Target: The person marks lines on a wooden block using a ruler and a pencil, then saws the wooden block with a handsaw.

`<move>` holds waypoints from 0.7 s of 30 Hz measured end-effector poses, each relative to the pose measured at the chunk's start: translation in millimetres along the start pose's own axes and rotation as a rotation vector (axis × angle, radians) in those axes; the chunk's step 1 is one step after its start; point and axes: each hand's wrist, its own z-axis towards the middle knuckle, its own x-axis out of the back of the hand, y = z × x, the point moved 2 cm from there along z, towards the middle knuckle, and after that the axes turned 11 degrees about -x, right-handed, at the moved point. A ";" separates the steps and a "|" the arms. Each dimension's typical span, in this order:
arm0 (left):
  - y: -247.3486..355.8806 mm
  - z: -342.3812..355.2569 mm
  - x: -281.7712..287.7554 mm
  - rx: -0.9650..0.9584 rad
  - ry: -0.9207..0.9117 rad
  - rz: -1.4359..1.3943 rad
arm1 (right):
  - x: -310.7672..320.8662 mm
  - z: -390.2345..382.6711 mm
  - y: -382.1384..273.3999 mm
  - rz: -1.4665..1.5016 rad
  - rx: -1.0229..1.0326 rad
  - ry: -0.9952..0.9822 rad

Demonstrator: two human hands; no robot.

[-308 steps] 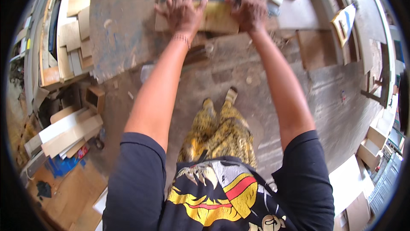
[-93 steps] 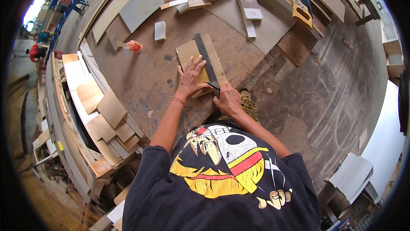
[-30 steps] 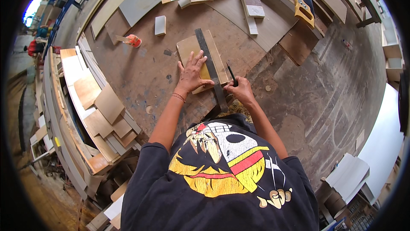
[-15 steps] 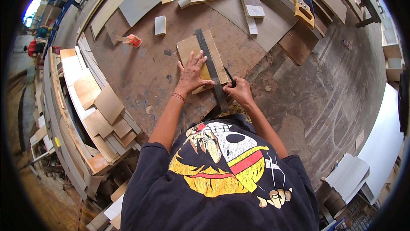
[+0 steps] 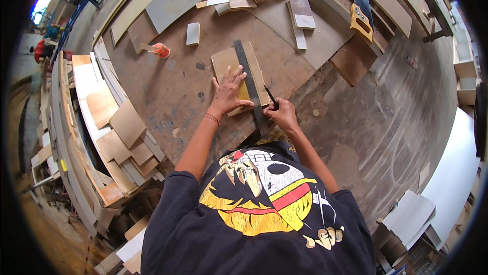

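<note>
Fingers (image 5: 229, 75) spread wide, left hand (image 5: 226, 96) rests on the board (image 5: 222, 62), dark straightedge (image 5: 244, 64) already laid along it, right hand's (image 5: 281, 114) pinching a pencil (image 5: 273, 98) beside it, no line I can make out yet tbh, worktop (image 5: 162, 81) edge close, some elbow room leftward before the offcuts (image 5: 193, 34).

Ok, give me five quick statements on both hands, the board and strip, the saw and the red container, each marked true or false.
1. The right hand holds a slim dark pencil-like tool. True.
2. The left hand is clenched in a fist. False: it is spread open on the wooden board.
3. The dark strip lies lengthwise on the wooden board. True.
4. The yellow-handled saw is in the left hand. False: it lies apart from both hands, at the picture's upper right.
5. The red container stands left of the wooden board. True.
</note>
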 end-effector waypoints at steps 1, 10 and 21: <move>0.5 -0.1 0.2 0.003 -0.004 0.001 | 0.4 -0.4 -0.7 0.004 -0.008 -0.001; 1.9 0.8 0.9 0.023 -0.041 -0.013 | -0.9 0.6 -0.9 0.071 0.008 -0.038; -0.6 -1.8 -1.6 0.021 -0.014 -0.057 | 0.5 1.2 -1.9 0.005 0.029 -0.047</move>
